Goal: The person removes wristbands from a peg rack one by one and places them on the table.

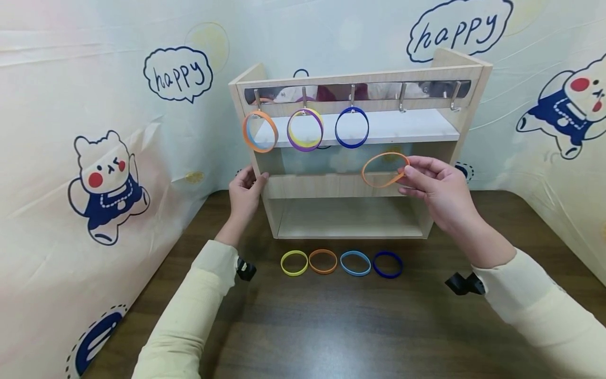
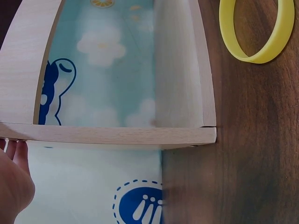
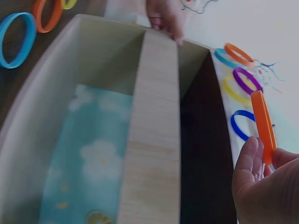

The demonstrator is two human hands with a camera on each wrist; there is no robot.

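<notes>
My right hand [image 1: 442, 192] pinches an orange silicone wristband [image 1: 385, 170] between thumb and fingers, in front of the wooden rack [image 1: 331, 185], below and right of the hung bands. The same orange band [image 3: 264, 126] stands edge-on in the right wrist view. My left hand [image 1: 245, 196] grips the rack's left side panel, thumb at the front edge. On the metal hooks hang an orange band [image 1: 244, 131] with a light blue one, a purple band [image 1: 289, 138] with a yellow one, and a dark blue band [image 1: 352, 146]. The two right hooks [image 1: 402, 97] carry no bands.
On the brown table [image 1: 331, 326] before the rack lie a yellow band [image 1: 282, 268], an orange band [image 1: 323, 272], a light blue band [image 1: 356, 273] and a dark blue band [image 1: 388, 276] in a row. A printed cloth [image 1: 42, 131] stands behind and beside the rack.
</notes>
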